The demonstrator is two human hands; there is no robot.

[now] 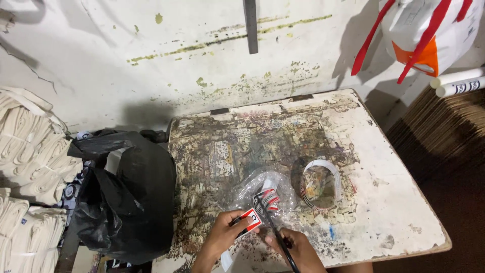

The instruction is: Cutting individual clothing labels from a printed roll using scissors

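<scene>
My left hand (225,235) pinches a small red-and-white label (249,220) near the bench's (384,202) front edge; my right hand (295,247) grips thin black scissors (275,235), blades at it. Best to keep the label taut and cut slowly. Crinkly clear plastic (262,189) lies behind, a curled tape loop (321,184) to its right.

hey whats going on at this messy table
A person sits at a worn, paint-stained white table. Their left hand holds a small red-and-white printed label, while the right hand grips black-handled scissors pointed at it. A crumpled clear plastic bag and a coiled white label strip lie just beyond. A black plastic bag sits to the left.
</scene>
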